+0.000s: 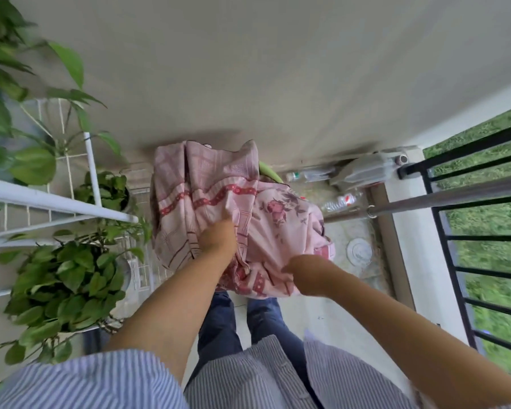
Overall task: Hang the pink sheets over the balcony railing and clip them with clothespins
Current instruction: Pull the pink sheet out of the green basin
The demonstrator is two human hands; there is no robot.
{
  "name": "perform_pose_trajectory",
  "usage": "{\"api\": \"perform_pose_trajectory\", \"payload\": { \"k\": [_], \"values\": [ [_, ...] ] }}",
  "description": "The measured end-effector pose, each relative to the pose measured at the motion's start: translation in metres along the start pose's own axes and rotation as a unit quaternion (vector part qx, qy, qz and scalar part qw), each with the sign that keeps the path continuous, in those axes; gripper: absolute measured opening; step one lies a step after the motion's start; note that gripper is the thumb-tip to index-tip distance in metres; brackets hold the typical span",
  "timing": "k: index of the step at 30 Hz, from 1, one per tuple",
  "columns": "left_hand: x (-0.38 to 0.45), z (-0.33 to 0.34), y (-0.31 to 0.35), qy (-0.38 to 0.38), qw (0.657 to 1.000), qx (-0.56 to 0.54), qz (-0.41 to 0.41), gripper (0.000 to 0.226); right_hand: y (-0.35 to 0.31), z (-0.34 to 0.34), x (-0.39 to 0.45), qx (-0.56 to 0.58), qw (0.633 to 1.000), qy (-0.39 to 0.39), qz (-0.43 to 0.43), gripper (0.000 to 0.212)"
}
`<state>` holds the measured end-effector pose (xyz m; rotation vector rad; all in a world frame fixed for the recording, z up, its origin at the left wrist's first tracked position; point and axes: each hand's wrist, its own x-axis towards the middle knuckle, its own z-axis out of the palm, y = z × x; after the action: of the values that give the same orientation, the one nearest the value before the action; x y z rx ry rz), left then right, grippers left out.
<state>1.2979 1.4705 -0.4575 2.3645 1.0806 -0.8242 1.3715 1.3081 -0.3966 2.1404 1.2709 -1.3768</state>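
Gripping one pink sheets (pixel 219 202) bundle: left hand (pixel 219 236), right hand (pixel 306 270).

Single wide-angle view from head height, aimed steeply down and forward along a narrow balcony. Close to both forearms and the striped shirt (pixel 248 379) at the bottom edge. Pale wall (pixel 248 69) straight ahead, plant shelves (pixel 56 205) to the left, black balcony railing (pixel 460 231) to the right, grass (pixel 490 208) far below beyond it. Edges curved by lens distortion.

Leafy potted plants (pixel 62 278) fill a white rack (pixel 92 169); plastic bottles (pixel 341 201) lie by the wall.
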Motion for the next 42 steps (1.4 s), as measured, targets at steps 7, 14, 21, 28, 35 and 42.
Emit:
{"api": "perform_pose_trajectory", "payload": {
  "k": [7,14,21,28,35,42],
  "values": [
    [-0.033,-0.048,-0.043,0.065,0.894,-0.443,0.028,0.024,-0.002,-0.031,0.059,0.024,0.973,0.223,0.055,0.081],
    [-0.057,-0.076,-0.094,0.135,0.784,-0.599,-0.094,0.017,-0.011,-0.034,0.078,-0.115,0.990,0.063,0.057,0.035],
    [-0.093,-0.015,-0.101,0.062,0.994,0.090,-0.018,0.078,-0.020,-0.027,0.097,-0.055,0.977,0.204,-0.033,0.061],
    [-0.052,-0.011,-0.060,0.058,0.986,0.092,0.124,0.048,-0.023,-0.039,0.088,-0.077,0.988,0.135,-0.019,0.020],
    [-0.013,-0.021,-0.047,0.055,0.996,0.064,0.020,0.027,0.025,0.006,-0.003,-0.126,0.989,0.036,0.068,0.044],
    [-0.059,-0.044,-0.106,0.271,0.875,-0.393,-0.083,0.014,-0.026,-0.027,0.089,0.024,0.981,0.193,-0.008,0.050]
  ]
}}
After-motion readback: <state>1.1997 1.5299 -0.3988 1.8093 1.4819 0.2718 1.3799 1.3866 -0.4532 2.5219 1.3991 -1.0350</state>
